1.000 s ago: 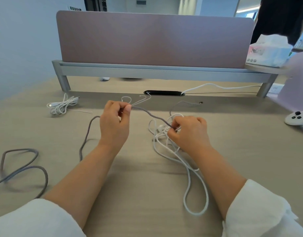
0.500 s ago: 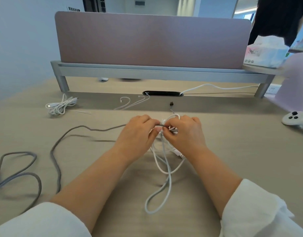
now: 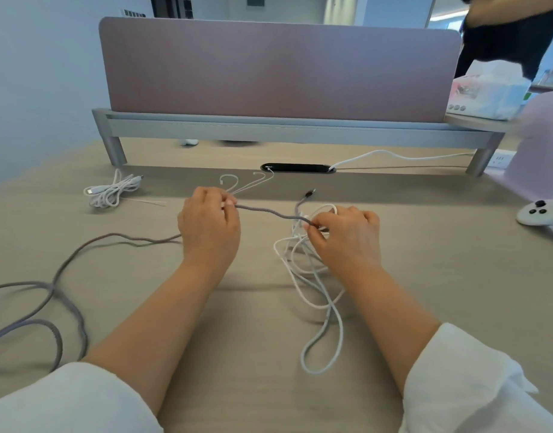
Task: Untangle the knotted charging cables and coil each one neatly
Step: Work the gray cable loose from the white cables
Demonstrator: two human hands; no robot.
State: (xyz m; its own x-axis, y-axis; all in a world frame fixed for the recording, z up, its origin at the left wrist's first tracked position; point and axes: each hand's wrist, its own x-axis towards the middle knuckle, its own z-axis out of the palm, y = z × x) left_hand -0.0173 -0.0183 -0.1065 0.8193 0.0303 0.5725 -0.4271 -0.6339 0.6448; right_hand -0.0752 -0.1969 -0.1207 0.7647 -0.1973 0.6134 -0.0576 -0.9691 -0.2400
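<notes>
Left grip (image 3: 209,229): fingers curled, thumb and fingertips pinching the grey cable (image 3: 269,212); held just above the tabletop (image 3: 440,276).
Right grip (image 3: 347,235): fingers curled, fingertips pinching the same grey cable where it runs into the white tangle (image 3: 303,270); I cannot tell whether a white strand is caught in the pinch too.
Grey cable: a short wavy stretch spans the gap between the two grips, clear of the tabletop. To the outer side of the left grip it trails across the tabletop and ends in loose loops near the left sleeve (image 3: 65,398). Its dark plug (image 3: 309,192) lies just beyond the right grip.
White tangle: bunched under and just inside the right grip, with long loops running back toward the person alongside the right forearm; the nearest loop lies flat on the tabletop.
Coiled white cable (image 3: 112,192): bundled on the tabletop, beyond and well to the outer side of the left grip.
Thin white cable (image 3: 247,184): lies just beyond the left grip, its ends curving toward the black cable slot (image 3: 297,168).
Game controller (image 3: 540,214): white, well to the outer side of the right grip.
Divider panel (image 3: 278,70): upright, far beyond both grips.
</notes>
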